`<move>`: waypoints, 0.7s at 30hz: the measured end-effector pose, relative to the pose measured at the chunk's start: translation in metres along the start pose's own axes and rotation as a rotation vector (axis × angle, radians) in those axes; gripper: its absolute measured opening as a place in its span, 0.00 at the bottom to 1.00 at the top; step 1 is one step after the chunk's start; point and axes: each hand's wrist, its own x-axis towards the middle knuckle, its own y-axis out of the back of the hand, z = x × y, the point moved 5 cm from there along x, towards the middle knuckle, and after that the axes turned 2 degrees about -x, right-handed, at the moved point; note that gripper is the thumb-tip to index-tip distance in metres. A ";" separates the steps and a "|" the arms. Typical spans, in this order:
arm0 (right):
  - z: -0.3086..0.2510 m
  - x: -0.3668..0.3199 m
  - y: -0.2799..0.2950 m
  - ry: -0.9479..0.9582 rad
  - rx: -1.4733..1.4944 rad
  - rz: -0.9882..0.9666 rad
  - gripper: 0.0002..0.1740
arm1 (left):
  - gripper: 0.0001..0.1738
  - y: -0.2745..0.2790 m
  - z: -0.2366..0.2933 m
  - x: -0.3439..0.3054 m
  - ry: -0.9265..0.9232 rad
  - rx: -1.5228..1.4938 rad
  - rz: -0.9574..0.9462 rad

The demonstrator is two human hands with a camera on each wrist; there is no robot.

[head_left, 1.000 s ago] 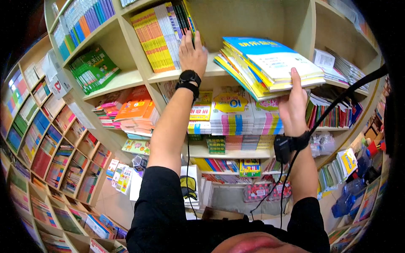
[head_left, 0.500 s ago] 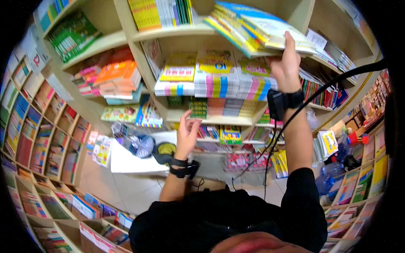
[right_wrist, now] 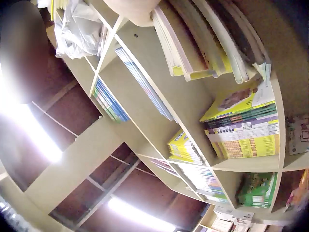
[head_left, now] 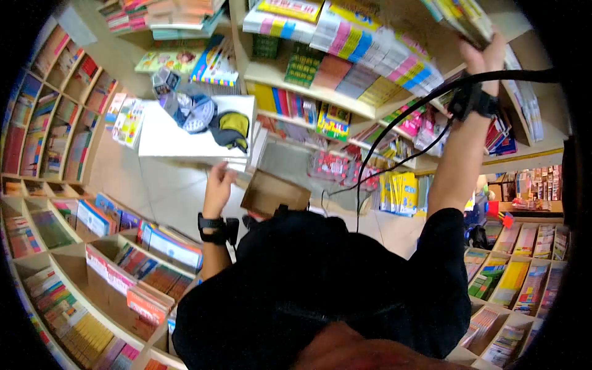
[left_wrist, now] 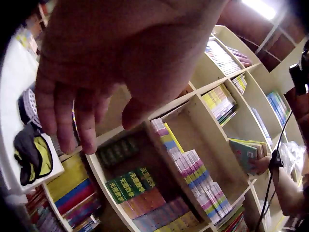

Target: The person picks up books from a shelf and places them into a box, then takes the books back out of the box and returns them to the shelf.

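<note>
Yellow-edged books (head_left: 461,17), pinched in the right hand (head_left: 485,57), seem at the carrying step, needing steady support next; left hand (head_left: 218,189) loosely spread.

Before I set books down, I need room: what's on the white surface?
At least a bluish item and a black and yellow item lie there; what's beneath them is covered.

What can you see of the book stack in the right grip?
The stack is several thin, paper-looking books, slightly fanned, with pale and yellow edges; the left wrist view shows a greenish outer cover. The right grip holds it by one edge, tilted, before the shelves. Shelf contact is unclear.
</note>
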 end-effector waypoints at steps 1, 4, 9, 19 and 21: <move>-0.041 -0.014 -0.006 0.004 -0.176 0.052 0.34 | 0.22 -0.005 0.002 0.002 0.005 -0.004 -0.023; -0.007 -0.025 -0.013 -0.318 0.110 0.230 0.34 | 0.23 -0.019 0.028 0.007 -0.016 -0.025 -0.015; -0.023 -0.039 -0.044 -0.612 1.284 0.511 0.27 | 0.23 -0.055 0.067 0.022 -0.056 -0.190 -0.178; -0.035 -0.078 -0.023 -0.631 1.336 0.506 0.31 | 0.43 -0.213 0.286 0.084 -0.318 -0.514 -0.564; -0.024 -0.086 -0.023 -0.605 1.329 0.506 0.30 | 0.47 -0.244 0.333 0.097 -0.256 -0.679 -0.566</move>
